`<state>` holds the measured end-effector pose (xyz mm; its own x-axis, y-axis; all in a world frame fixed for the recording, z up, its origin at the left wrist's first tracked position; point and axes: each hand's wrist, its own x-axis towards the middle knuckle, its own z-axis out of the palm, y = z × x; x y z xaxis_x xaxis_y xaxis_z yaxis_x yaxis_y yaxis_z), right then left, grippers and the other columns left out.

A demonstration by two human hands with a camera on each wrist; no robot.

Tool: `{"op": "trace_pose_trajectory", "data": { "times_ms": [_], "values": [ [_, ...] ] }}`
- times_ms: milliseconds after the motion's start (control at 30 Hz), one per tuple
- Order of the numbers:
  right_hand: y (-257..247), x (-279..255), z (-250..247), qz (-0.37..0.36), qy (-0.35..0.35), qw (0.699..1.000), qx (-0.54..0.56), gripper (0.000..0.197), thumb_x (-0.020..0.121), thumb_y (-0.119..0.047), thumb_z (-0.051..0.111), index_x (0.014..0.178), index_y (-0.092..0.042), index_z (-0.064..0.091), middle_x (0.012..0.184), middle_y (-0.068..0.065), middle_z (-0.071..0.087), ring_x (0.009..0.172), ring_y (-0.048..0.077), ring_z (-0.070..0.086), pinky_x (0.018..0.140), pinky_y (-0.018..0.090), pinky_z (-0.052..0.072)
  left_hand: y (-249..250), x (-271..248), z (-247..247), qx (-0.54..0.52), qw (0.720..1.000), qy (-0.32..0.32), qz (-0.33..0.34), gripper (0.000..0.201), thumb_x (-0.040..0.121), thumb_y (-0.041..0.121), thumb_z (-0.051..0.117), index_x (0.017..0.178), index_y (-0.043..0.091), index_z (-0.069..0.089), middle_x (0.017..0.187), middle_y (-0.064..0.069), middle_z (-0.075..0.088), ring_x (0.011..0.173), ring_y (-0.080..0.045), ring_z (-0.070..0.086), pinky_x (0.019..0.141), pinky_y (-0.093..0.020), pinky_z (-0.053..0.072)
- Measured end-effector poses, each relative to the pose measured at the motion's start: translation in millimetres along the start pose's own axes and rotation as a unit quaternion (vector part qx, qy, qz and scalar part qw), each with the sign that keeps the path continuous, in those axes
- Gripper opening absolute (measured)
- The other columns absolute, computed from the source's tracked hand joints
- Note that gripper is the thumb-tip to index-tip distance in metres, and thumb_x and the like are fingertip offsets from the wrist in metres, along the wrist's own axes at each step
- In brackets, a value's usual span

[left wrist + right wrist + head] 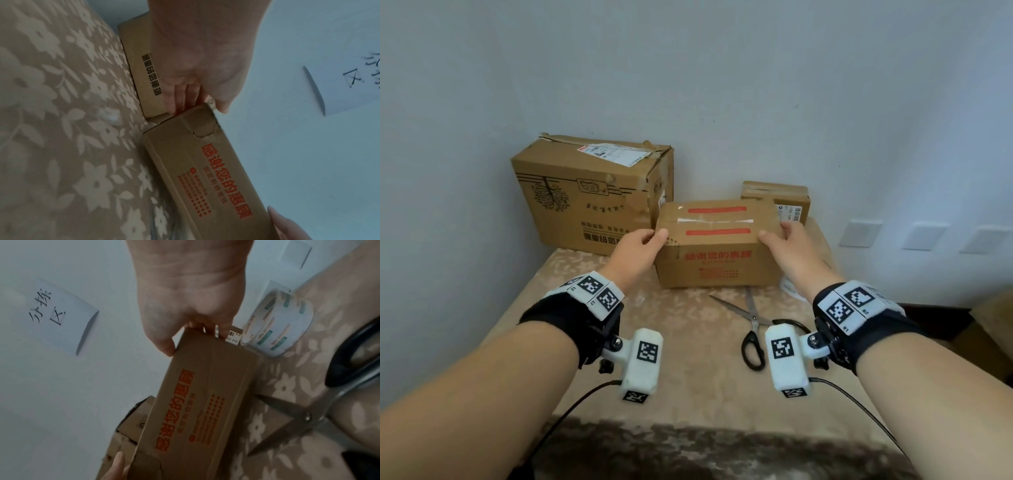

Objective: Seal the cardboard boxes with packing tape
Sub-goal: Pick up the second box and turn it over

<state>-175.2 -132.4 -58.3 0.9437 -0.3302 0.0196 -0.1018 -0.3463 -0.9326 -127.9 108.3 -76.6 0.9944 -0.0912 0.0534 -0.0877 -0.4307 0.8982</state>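
Bearing red print, taped brown box (717,251)

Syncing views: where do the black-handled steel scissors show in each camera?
Head: black-handled steel scissors lie open, lower centre, in front of the red-printed cardboard box.
Left wrist: not in view.
Right wrist: right side, blades pointing at the box.
Shared landmark: that box's red lettering, seen in all three.
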Motion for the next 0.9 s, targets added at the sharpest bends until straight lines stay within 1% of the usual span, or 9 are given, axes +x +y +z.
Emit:
{"op": "trace_pose_trajectory", "data": {
  "times_ms": [100, 233, 333, 433, 567, 633, 733, 833, 900],
  "values": [
    [-12.1, -9.8, -5.2, -0.051, 0.042, 0.994, 0.085, 0.052, 0.09, -0.036, 0.064, 0.133, -0.023, 0.039, 0.116, -0.01, 0.055, 0.104, 0.007, 0.054, 0.068, 0.013, 0.038, 13.9, -10.7, -5.0, -0.045, 0.997, 0.055, 0.037, 0.056, 0.09, 0.049, 0.055, 0.133, 0.014, 0.046, 0.121, 0.003, 0.058, 0.101, -0.011, 0.059, 0.087, -0.036, 0.054],
    [-21.9, -18.4, -3.6, -0.107, 0.022, 0.976, 0.186, 0.059, 0.08, -0.046, 0.071, 0.132, -0.035, 0.045, 0.129, -0.007, 0.052, 0.114, 0.005, 0.053, 0.088, 0.022, 0.043, 22.9, -23.5, -15.5, -0.047, 0.998, 0.004, 0.044, 0.071, 0.088, 0.059, 0.051, 0.148, 0.032, 0.022, 0.129, 0.006, 0.049, 0.098, -0.013, 0.063, 0.07, -0.037, 0.059],
    [-19.3, -27.3, 7.8, -0.122, 0.018, 0.974, 0.19, 0.059, 0.078, -0.043, 0.074, 0.13, -0.033, 0.047, 0.128, -0.007, 0.055, 0.115, 0.007, 0.054, 0.092, 0.028, 0.047, 8.6, -29.2, -14.3, 0.002, 1.0, -0.001, 0.031, 0.07, 0.085, 0.06, 0.055, 0.144, 0.031, 0.031, 0.128, 0.0, 0.047, 0.096, -0.019, 0.063, 0.053, -0.03, 0.056],
    [-20.7, -34.9, 19.3, -0.152, 0.109, 0.973, 0.137, 0.048, 0.078, -0.034, 0.075, 0.118, -0.027, 0.052, 0.121, -0.006, 0.056, 0.109, 0.008, 0.056, 0.094, 0.033, 0.05, -4.0, -39.6, -6.9, 0.039, 0.999, -0.017, 0.013, 0.061, 0.083, 0.066, 0.05, 0.125, 0.021, 0.048, 0.123, -0.007, 0.045, 0.095, -0.022, 0.06, 0.051, -0.03, 0.055],
    [-30.8, -37.4, 29.4, -0.173, 0.138, 0.975, 0.028, 0.043, 0.08, -0.037, 0.074, 0.113, -0.035, 0.047, 0.134, 0.001, 0.032, 0.122, 0.018, 0.041, 0.102, 0.029, 0.04, -0.2, -39.4, -9.9, 0.061, 0.996, -0.055, 0.025, 0.069, 0.082, 0.073, 0.042, 0.105, 0.009, 0.052, 0.111, -0.007, 0.058, 0.096, -0.019, 0.058, 0.069, -0.03, 0.048],
    [-30.0, -38.5, 36.3, -0.161, 0.109, 0.981, 0.028, 0.065, 0.081, -0.036, 0.074, 0.134, -0.032, 0.038, 0.145, 0.005, 0.026, 0.127, 0.015, 0.037, 0.103, 0.027, 0.036, 1.6, -37.1, -13.3, 0.06, 0.995, -0.07, 0.034, 0.077, 0.077, 0.079, 0.044, 0.1, 0.006, 0.053, 0.107, -0.006, 0.061, 0.095, -0.018, 0.058, 0.079, -0.032, 0.049],
    [-20.4, -40.5, 50.0, -0.09, 0.037, 0.992, 0.084, 0.112, 0.075, -0.042, 0.078, 0.152, -0.025, -0.001, 0.151, 0.005, 0.033, 0.132, 0.014, 0.039, 0.109, 0.038, 0.035, -5.9, -39.6, -8.0, 0.034, 0.994, -0.102, 0.035, 0.068, 0.085, 0.066, 0.047, 0.104, 0.001, 0.052, 0.108, -0.007, 0.062, 0.094, -0.017, 0.058, 0.083, -0.029, 0.047],
    [-15.2, -45.5, 63.8, -0.059, -0.005, 0.995, 0.078, 0.13, 0.057, -0.062, 0.081, 0.151, -0.027, -0.002, 0.148, -0.001, 0.037, 0.134, 0.016, 0.04, 0.111, 0.047, 0.035, -11.2, -42.6, 1.5, 0.009, 0.994, -0.096, 0.051, 0.066, 0.076, 0.076, 0.049, 0.089, 0.012, 0.054, 0.114, -0.009, 0.059, 0.117, -0.028, 0.052, 0.102, -0.045, 0.042],
    [-15.0, -48.2, 66.6, -0.055, 0.007, 0.998, 0.01, 0.138, 0.05, -0.072, 0.077, 0.152, -0.027, -0.005, 0.152, 0.001, 0.03, 0.138, 0.018, 0.032, 0.114, 0.047, 0.03, -11.2, -43.4, 7.4, 0.006, 0.993, -0.104, 0.062, 0.058, 0.081, 0.073, 0.047, 0.088, 0.017, 0.058, 0.132, -0.006, 0.05, 0.138, -0.024, 0.031, 0.114, -0.046, 0.026]
  ]
}}
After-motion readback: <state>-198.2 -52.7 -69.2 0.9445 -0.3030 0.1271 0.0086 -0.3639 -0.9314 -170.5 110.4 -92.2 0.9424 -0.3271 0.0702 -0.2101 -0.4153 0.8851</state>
